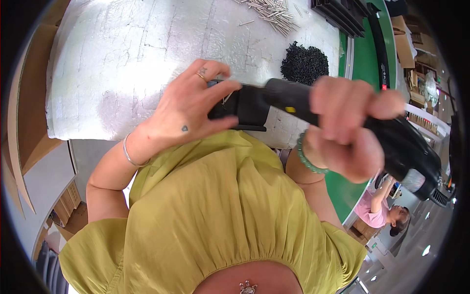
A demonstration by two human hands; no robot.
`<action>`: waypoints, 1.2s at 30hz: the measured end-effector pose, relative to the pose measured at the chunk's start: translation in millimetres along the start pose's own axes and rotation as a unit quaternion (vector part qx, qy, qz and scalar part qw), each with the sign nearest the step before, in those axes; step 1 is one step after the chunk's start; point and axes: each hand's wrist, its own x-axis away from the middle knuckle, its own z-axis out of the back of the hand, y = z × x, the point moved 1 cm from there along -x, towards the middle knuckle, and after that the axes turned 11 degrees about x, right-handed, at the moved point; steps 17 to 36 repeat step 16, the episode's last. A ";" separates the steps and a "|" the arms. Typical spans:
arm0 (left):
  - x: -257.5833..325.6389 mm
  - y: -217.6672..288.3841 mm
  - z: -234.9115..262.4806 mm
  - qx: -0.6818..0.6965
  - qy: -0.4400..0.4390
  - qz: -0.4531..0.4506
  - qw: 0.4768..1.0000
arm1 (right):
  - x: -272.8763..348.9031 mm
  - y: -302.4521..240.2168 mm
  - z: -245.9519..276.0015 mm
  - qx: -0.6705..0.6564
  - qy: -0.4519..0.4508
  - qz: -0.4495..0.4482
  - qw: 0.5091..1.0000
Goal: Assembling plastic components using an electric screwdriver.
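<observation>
A black, roughly rectangular part [252,110] lies at the near edge of the white foam-covered tabletop. My left hand [183,105] grips its left side, thumb low and fingers curled over the top. A small thin silver pin [227,98] shows on the part between thumb and forefinger. In my right hand [347,127], slightly blurred, is a black electric screwdriver [411,152], tilted with its nose toward the left. The front end of the screwdriver reaches the black part's upper right; whether the tip touches is hidden.
A heap of small black screws [304,63] sits beyond the screwdriver, and loose silver pins [274,14] lie farther back. Black ribbed parts [342,17] stand at the far right. Cardboard [41,98] rises on the left. Another person [379,208] sits off to the right.
</observation>
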 end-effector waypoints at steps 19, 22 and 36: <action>-17.0 -37.1 131.6 -0.071 0.090 0.235 0.965 | 50.6 -32.5 62.9 0.076 0.247 0.034 0.966; -17.0 -37.1 131.6 -0.071 0.090 0.235 0.965 | 50.6 -32.5 62.9 0.076 0.247 0.034 0.966; -17.0 -37.1 131.6 -0.071 0.090 0.235 0.965 | 50.6 -32.5 62.9 0.076 0.247 0.034 0.966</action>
